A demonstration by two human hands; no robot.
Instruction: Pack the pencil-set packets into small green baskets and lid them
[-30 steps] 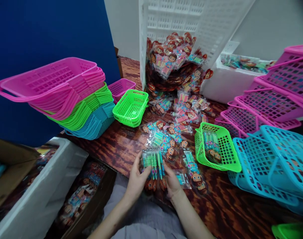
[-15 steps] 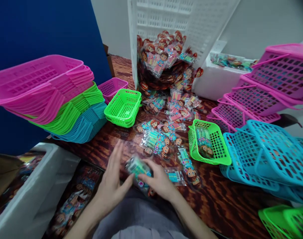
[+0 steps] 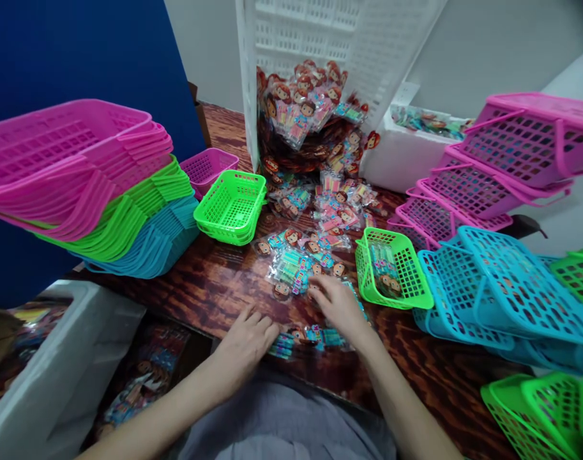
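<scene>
My left hand (image 3: 248,340) rests low over the near table edge, its fingers curled against a clear plastic packet (image 3: 282,345) with blue-green contents. Another packet (image 3: 322,336) lies flat just right of it. My right hand (image 3: 340,308) reaches over the right side of a loose pile of doll-printed packets (image 3: 291,267), fingers slightly apart and nothing visible between them. Beside it stands a green basket (image 3: 418,271) with packets (image 3: 384,268) inside. Part of a packet under my right hand is hidden.
Nested pink, green and blue baskets (image 3: 75,185) rise at left, near another green basket (image 3: 234,204). A white crate (image 3: 248,96) spills packets at the back. Blue baskets (image 3: 516,287) and pink baskets (image 3: 525,140) crowd the right. A foam box (image 3: 71,364) sits lower left.
My right hand has left the packets it held near the edge and moved up and right to the pile. My left hand has lowered and curled at the packet.
</scene>
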